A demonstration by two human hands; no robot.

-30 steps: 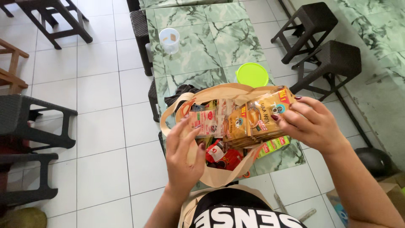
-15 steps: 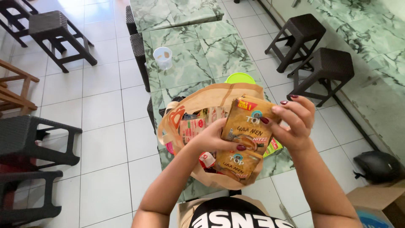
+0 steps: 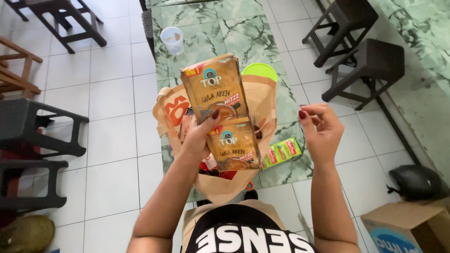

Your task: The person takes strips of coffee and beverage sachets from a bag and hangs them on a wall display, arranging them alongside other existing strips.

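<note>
My left hand (image 3: 199, 136) holds up a strip of brown-gold drink sachets (image 3: 219, 110), thumb pressed on its front, above an open tan tote bag (image 3: 265, 98) that rests on the green marble table (image 3: 206, 23). Red and other packets lie inside the bag. My right hand (image 3: 321, 131) hovers to the right of the strip, fingers loosely curled and holding nothing. A green box (image 3: 281, 152) lies on the table just beside the bag, below my right hand.
A clear plastic cup (image 3: 172, 40) stands farther up the table, and a lime green lid (image 3: 259, 71) peeks out behind the bag. Dark stools (image 3: 370, 65) stand at the right, dark chairs (image 3: 33, 131) at the left. A cardboard box (image 3: 408, 227) sits on the floor at bottom right.
The sachet strip has been lifted out of the bag and raised in my left hand. My right hand has let go of it and moved off to the right.
</note>
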